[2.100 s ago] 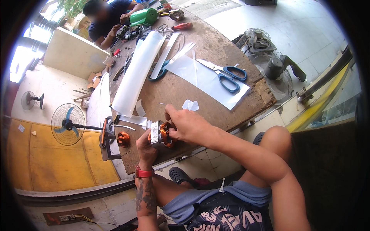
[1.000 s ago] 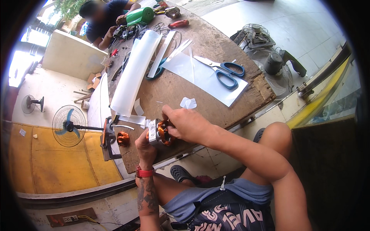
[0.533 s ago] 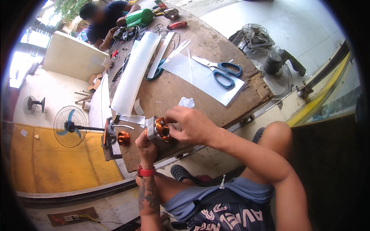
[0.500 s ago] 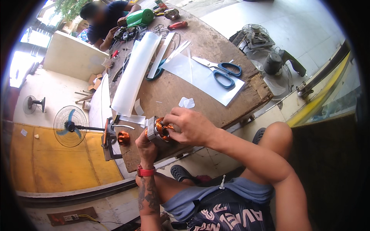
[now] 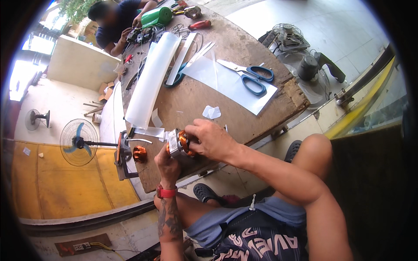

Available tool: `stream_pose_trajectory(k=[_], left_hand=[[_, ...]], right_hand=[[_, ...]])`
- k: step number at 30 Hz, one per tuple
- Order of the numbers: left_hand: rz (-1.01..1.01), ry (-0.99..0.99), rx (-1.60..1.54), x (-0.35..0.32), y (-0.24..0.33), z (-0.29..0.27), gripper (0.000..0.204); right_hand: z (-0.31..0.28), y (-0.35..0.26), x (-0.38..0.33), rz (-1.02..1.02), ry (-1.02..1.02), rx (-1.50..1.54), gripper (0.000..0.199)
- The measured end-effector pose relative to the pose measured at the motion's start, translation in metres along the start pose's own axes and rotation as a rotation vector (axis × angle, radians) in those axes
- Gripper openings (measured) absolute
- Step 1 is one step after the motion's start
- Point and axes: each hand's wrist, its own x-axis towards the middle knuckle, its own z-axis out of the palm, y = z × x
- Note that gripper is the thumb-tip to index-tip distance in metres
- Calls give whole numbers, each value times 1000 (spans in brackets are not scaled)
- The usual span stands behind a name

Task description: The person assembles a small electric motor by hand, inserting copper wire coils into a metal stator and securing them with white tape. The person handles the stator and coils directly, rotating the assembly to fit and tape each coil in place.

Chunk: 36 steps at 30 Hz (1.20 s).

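We hold the fan motor stator (image 5: 179,142) at the near edge of the wooden workbench (image 5: 244,48). Our left hand (image 5: 167,162) grips it from below; our right hand (image 5: 212,140) clasps its copper windings from the right. We judge it heavy and rigid, the windings delicate: we grip the steel core. Blue-handled scissors (image 5: 251,78) lie well beyond our right hand.

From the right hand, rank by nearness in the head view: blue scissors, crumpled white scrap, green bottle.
From the right hand:
1. Crumpled white scrap, just beyond it on the table.
2. Blue scissors, farther, to the right.
3. Green bottle, at the table's far end.
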Motion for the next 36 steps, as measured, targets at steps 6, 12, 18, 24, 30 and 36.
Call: stream_pose_trajectory(k=[6, 12, 18, 24, 30, 36], left_hand=[[-71, -20, -58, 8, 13, -1, 33], [-219, -104, -285, 8, 23, -6, 26], [-107, -114, -248, 8, 23, -4, 29], [-50, -61, -143, 11, 26, 2, 33], [35, -127, -12, 12, 16, -7, 32], [-45, -33, 28, 3, 7, -4, 33]], right_hand=[[-4, 2, -5, -272, 80, -149, 16], [-4, 12, -3, -480, 53, -346, 16], [-3, 13, -8, -525, 27, -369, 17], [-4, 11, -8, -568, 33, -374, 18], [-2, 13, -6, -503, 46, -366, 16], [0, 8, -6, -405, 54, -381, 13]])
